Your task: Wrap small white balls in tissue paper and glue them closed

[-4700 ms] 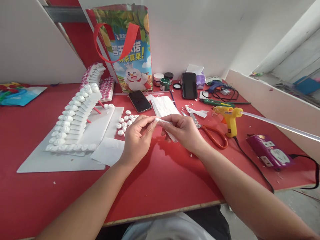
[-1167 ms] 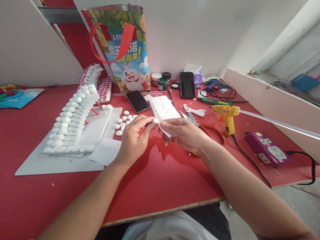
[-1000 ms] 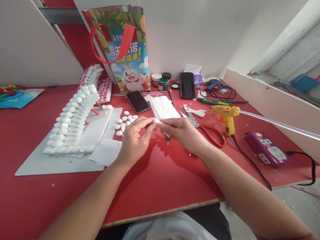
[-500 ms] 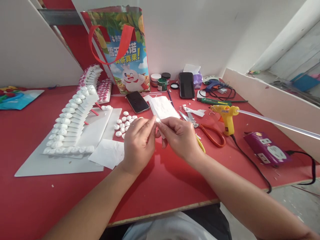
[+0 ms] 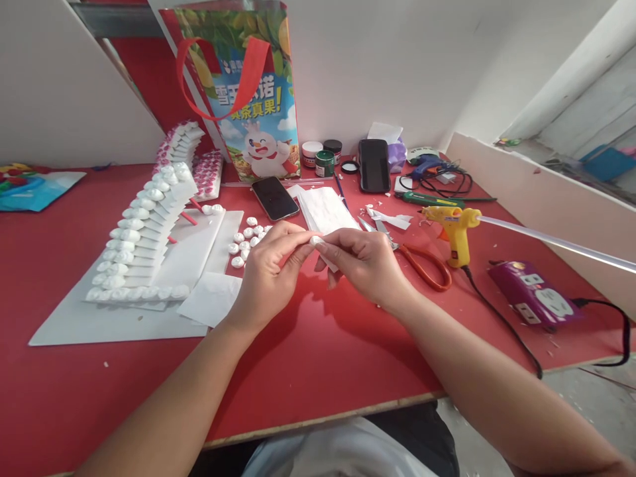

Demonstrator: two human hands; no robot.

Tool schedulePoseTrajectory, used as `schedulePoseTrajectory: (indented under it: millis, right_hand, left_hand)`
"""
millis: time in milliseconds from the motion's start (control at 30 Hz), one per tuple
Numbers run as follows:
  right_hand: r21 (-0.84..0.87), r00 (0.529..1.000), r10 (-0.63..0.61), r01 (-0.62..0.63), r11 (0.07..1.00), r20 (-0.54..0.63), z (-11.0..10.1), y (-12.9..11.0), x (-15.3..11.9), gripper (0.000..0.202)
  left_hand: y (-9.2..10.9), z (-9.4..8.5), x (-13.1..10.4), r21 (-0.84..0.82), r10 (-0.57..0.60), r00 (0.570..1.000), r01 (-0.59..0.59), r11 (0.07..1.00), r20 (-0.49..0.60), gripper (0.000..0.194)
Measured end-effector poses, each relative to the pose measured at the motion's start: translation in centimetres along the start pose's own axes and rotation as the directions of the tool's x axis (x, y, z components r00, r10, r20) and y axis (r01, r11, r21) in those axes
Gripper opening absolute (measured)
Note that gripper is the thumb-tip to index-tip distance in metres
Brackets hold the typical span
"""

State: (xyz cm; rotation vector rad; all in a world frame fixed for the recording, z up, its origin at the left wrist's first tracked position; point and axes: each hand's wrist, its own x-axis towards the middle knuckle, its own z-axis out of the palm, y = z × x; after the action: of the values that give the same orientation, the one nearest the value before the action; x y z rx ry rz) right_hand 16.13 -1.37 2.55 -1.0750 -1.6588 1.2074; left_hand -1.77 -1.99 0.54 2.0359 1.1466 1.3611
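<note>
My left hand [image 5: 271, 275] and my right hand [image 5: 365, 265] meet over the red table, fingertips pinched on one small white paper rosette [image 5: 315, 240]. Both hands are closed on it, and part of it is hidden by my thumbs. Several finished-looking white rosettes [image 5: 247, 245] lie loose just beyond my left hand. A stack of white paper sheets [image 5: 328, 209] sits right behind my fingers. To the left stands a curved white model [image 5: 144, 225], edged with rows of similar white rosettes, on a white board [image 5: 59, 324].
A yellow glue gun [image 5: 454, 232] with a long glue stick stands at right, near orange-handled pliers [image 5: 424, 265] and a purple power box [image 5: 536, 295]. Behind are two phones [image 5: 275, 199], paint jars [image 5: 324, 162] and a printed bag [image 5: 258, 99]. A loose sheet [image 5: 211, 298] lies at left.
My left fingers have opened out from a tighter curl and now lie flatter around the rosette, which shows more. The view has shifted slightly; the other things stay put.
</note>
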Motion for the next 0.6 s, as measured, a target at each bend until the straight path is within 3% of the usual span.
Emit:
schedulePoseTrajectory:
  millis: [67,133,233,333,433,600]
  right_hand:
    - [0.171,0.989,0.141,-0.145,0.974,0.036,-0.1,-0.2,0.3,0.043]
    - [0.343,0.952,0.281,-0.306,0.888,0.12,-0.4,-0.3,0.8,0.049]
    - [0.488,0.9,0.375,-0.437,0.756,0.224,-0.9,-0.2,1.3,0.049]
    - [0.488,0.903,0.351,-0.429,0.761,0.247,-1.1,0.1,1.4,0.041]
    - [0.452,0.925,0.304,-0.377,0.808,0.227,-1.0,0.2,1.2,0.036]
    - [0.446,0.923,0.322,-0.384,0.808,0.212,-0.8,-0.2,1.0,0.034]
  left_hand:
    - [0.2,0.1,0.0,0.021,-0.005,1.0,0.005,1.0,-0.018,0.016]
    - [0.4,0.2,0.0,0.012,-0.03,0.999,0.03,0.999,-0.019,0.016]
    - [0.4,0.1,-0.1,-0.012,-0.123,0.992,0.123,0.992,0.021,0.018]
    - [0.2,0.0,0.0,-0.027,-0.198,0.979,0.199,0.98,0.051,0.022]
    - [0.2,0.0,0.0,-0.042,-0.218,0.974,0.221,0.974,0.064,0.024]
    - [0.3,0.1,0.0,-0.047,-0.226,0.972,0.229,0.972,0.07,0.026]
